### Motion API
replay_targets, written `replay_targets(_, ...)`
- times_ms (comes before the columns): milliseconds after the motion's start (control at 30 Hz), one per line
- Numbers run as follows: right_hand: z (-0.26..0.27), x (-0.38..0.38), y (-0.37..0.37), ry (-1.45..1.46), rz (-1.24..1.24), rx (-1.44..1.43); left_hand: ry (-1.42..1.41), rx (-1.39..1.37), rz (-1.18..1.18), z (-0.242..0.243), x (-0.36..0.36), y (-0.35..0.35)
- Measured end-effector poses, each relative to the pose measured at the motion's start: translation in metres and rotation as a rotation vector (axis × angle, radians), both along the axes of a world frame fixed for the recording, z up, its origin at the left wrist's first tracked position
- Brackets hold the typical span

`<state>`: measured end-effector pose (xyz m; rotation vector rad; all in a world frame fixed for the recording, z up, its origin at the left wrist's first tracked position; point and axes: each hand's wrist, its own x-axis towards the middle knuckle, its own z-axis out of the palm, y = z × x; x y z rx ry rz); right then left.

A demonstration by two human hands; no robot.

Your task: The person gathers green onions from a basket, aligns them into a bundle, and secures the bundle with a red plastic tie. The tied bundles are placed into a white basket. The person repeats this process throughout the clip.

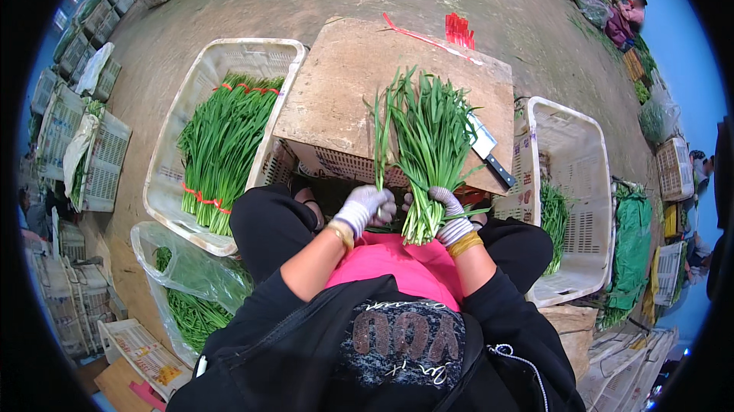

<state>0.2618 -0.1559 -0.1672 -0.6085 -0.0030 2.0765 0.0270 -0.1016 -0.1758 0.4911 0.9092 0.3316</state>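
My right hand (454, 218), in a striped knit glove, grips a loose bunch of garlic chives (431, 136) near its pale cut ends. The leaf tips fan out away from me over a worn wooden board (338, 79). In my left hand (367, 208), gloved as well, are a few separate chive stalks (381, 142), held upright just left of the bunch. A kitchen knife (498, 166) with a black handle lies on the board's right side, its blade partly under the leaves. Pink cloth (367, 265) covers my lap beneath both hands.
At left, a white plastic crate (172, 125) holds chive bundles (229, 142) tied with red bands. Below it sits a clear plastic bag (195, 280) of greens. Another crate (579, 222) with loose chives stands at right. Red ties (459, 31) lie by the board's far edge.
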Motion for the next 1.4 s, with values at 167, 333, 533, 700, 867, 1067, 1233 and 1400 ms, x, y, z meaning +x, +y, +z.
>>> replay_targets(167, -0.002, -0.006, -0.003, -0.239, 0.032, 0.036, 0.488, 0.731, -0.515, -0.022, 0.017, -0.042)
replay_targets(333, -0.007, -0.023, 0.004, -0.653, 0.21, 0.181, 0.494, 1.205, -1.038, -0.004, 0.034, -0.026)
replay_targets(533, 0.01, -0.025, 0.011, -1.057, 0.328, 0.376, 0.177, 0.938, -1.13, 0.034, 0.017, -0.011)
replay_targets(700, 0.051, -0.029, -0.003, -1.406, 0.348, 0.45, -0.24, 0.623, -0.566, 0.007, 0.001, -0.012)
replay_targets(867, 0.088, -0.028, -0.024, -1.833, 0.687, 0.435, -0.487, 0.266, 0.097, 0.015, 0.0, -0.01)
replay_targets(1067, 0.086, -0.044, -0.015, -2.132, 0.298, 0.75, -0.159, 0.797, 0.102, 0.084, 0.023, 0.016)
replay_targets(1233, 0.131, -0.039, 0.054, -2.159, 0.187, 0.839, -0.101, 1.246, 0.451, 0.145, 0.059, 0.087)
replay_targets(1400, 0.23, 0.023, 0.092, -1.947, 0.248, 0.939, 0.264, 1.814, 0.201, 0.164, 0.058, 0.139)
